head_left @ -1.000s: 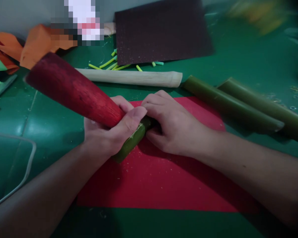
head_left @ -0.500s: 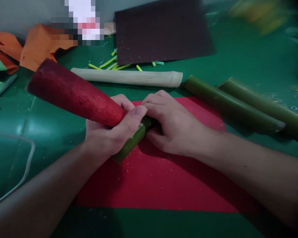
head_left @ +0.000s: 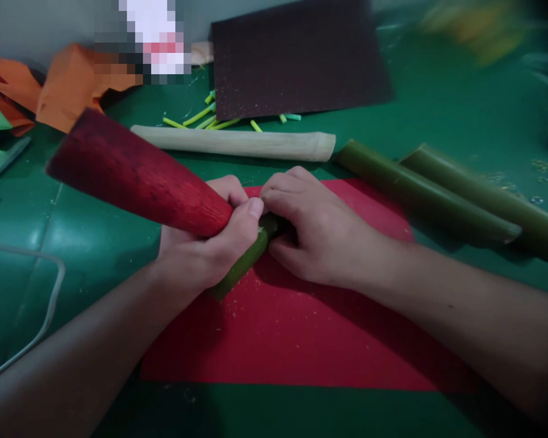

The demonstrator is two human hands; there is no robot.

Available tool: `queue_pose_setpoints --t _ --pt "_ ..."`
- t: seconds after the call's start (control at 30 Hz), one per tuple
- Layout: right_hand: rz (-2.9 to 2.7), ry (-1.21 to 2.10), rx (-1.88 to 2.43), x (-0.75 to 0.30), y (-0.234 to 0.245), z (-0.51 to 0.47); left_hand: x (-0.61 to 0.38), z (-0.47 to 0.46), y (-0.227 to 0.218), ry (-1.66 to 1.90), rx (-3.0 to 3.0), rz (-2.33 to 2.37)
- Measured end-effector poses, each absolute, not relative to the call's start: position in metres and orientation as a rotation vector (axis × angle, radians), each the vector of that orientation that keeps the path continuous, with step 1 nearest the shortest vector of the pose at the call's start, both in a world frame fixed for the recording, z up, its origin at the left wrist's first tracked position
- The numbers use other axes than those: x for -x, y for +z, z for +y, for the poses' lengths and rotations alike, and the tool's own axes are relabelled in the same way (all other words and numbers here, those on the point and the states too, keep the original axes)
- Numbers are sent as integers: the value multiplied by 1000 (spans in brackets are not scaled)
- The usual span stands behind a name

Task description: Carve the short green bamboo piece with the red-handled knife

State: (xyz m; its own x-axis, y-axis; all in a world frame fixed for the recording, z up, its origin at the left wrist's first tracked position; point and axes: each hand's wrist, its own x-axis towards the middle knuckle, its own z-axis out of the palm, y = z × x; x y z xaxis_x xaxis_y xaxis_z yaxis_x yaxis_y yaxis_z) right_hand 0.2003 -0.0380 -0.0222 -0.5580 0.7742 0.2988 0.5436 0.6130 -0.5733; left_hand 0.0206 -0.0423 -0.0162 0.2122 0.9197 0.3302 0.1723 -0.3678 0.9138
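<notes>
My left hand (head_left: 205, 243) is closed around the narrow end of a thick red wooden handle (head_left: 132, 173) that slants up to the left. The same hand presses on a short green bamboo piece (head_left: 242, 261) lying on a red mat (head_left: 292, 328). My right hand (head_left: 315, 231) is closed over the other end of the green bamboo piece, fingers curled down on it. Whatever joins the red handle to the bamboo is hidden between my hands.
A pale peeled stick (head_left: 237, 143) lies behind my hands. Two long green bamboo tubes (head_left: 438, 194) lie at the right. A dark sheet (head_left: 296, 55) stands at the back with small green cut bits (head_left: 210, 115) before it. Orange paper (head_left: 59, 85) is at the back left, a grey cable (head_left: 41, 316) at the left.
The red handle has tipped slightly and my left thumb has curled tighter over the bamboo. My right hand has stayed in place.
</notes>
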Motion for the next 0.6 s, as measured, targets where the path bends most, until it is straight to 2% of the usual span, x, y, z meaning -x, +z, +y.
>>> queue_pose_setpoints --t 0.6 --pt "-2335 555 1061 -197 -23 -43 -21 -45 -16 1211 -1592 976"
